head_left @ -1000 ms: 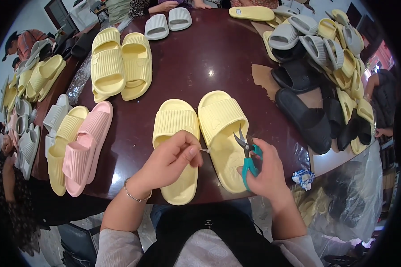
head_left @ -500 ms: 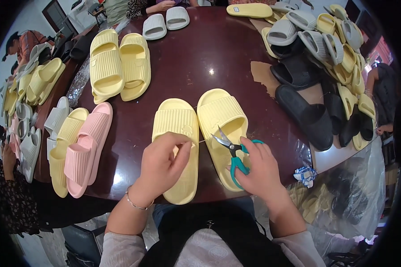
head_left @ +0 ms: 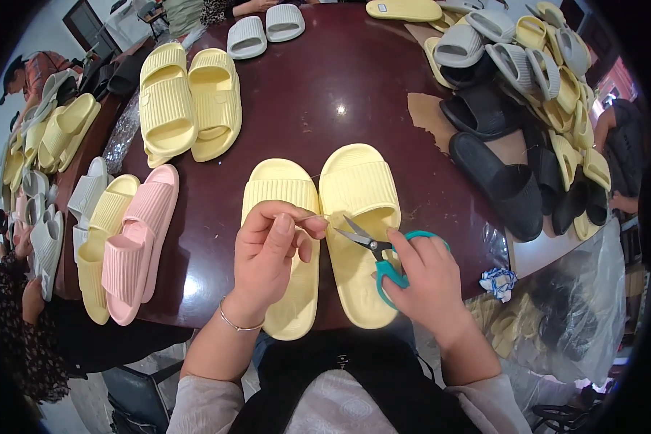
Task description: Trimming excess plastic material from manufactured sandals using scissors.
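Two pale yellow ribbed slide slippers lie side by side before me, the left slipper (head_left: 289, 315) partly covered by my left hand (head_left: 264, 253) and the right slipper (head_left: 358, 184) beneath the scissors. Between thumb and forefinger, my left hand pinches a thin pale thread (head_left: 313, 216) that reaches toward the gap between the slippers. My right hand (head_left: 432, 282) grips small scissors (head_left: 388, 278) by their teal handles. Their blades are spread and point up-left toward the pinching fingers, a little apart from them. The thread's far end is too fine to follow.
On the dark red table (head_left: 289, 108), yellow slippers (head_left: 170, 108), pink slippers (head_left: 148, 210) and grey slippers (head_left: 286, 23) lie left and far. A heap with black slippers (head_left: 495, 184) fills the right side, near a crumpled blue-white scrap (head_left: 498, 283). Other people sit and stand around.
My left hand has turned, lifted off the left slipper's strap and now draws the thread up. The scissors have shifted slightly left and down with my right hand.
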